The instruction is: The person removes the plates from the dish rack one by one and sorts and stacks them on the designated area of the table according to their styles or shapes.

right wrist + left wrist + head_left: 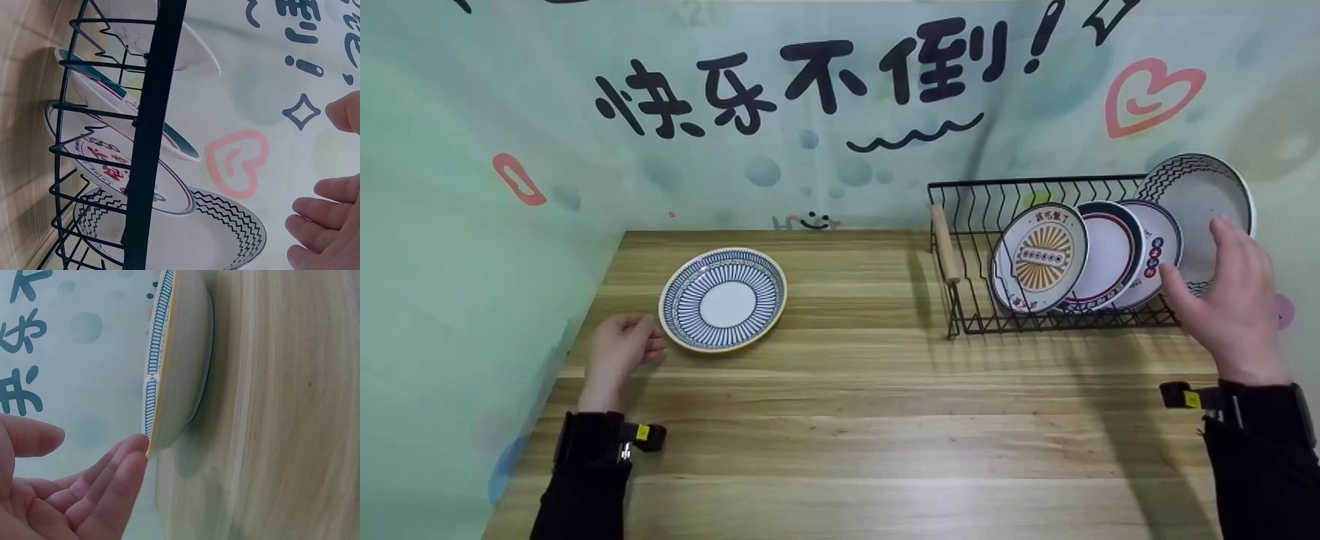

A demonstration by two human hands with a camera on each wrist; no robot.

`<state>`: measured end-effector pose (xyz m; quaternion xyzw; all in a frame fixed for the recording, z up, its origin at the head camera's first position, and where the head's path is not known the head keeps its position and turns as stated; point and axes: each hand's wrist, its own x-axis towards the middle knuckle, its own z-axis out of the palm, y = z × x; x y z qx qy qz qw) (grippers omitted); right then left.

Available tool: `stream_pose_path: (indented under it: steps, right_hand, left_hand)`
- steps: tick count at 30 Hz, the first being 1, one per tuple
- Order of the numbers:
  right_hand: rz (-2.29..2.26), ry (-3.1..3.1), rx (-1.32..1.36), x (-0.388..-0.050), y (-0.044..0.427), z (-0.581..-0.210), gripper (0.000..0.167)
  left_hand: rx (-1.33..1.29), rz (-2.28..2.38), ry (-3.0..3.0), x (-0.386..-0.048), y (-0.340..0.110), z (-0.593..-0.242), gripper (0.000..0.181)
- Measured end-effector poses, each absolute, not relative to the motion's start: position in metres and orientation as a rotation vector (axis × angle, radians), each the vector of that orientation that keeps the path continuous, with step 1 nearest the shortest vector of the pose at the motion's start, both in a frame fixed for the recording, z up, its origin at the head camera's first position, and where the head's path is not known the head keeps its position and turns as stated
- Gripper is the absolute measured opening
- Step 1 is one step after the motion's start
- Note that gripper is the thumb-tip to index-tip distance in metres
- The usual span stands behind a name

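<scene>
A blue-and-white striped plate (727,300) with a yellowish rim lies on the left of the wooden table. At its left edge is my left hand (622,349); in the left wrist view its fingertips are at the rim of the plate (185,354), thumb apart, not gripping it. My right hand (1234,307) is raised at the right end of the black rack (960,327), fingers spread and holding nothing. Beside it, a large plate with a black zigzag border (1204,217) leans in the rack; the right wrist view shows this zigzag plate (180,242) beyond the wires.
Three smaller plates lean in the rack: one with an orange sunburst (1041,258), one with a dark rim (1102,259), one with red and blue marks (1166,232). The rack has a wooden handle (945,244). A printed cloth (810,172) hangs behind the table.
</scene>
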<state>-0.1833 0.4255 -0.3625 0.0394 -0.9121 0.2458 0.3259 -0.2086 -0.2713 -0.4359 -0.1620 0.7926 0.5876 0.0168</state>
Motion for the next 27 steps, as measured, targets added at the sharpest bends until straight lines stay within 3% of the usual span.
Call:
stream_pose_path:
  steps: [16, 27]
  right_hand:
    - [0.624, -2.428, -0.033, -0.183, 0.429, -0.355, 0.067]
    - [0.636, -2.339, -0.029, -0.188, 0.438, -0.355, 0.066]
  left_hand:
    - [-0.405, 1.634, 2.72, -0.201, -0.261, -0.434, 0.049]
    - [-0.37, 1.567, 2.828, -0.197, -0.255, -0.436, 0.059]
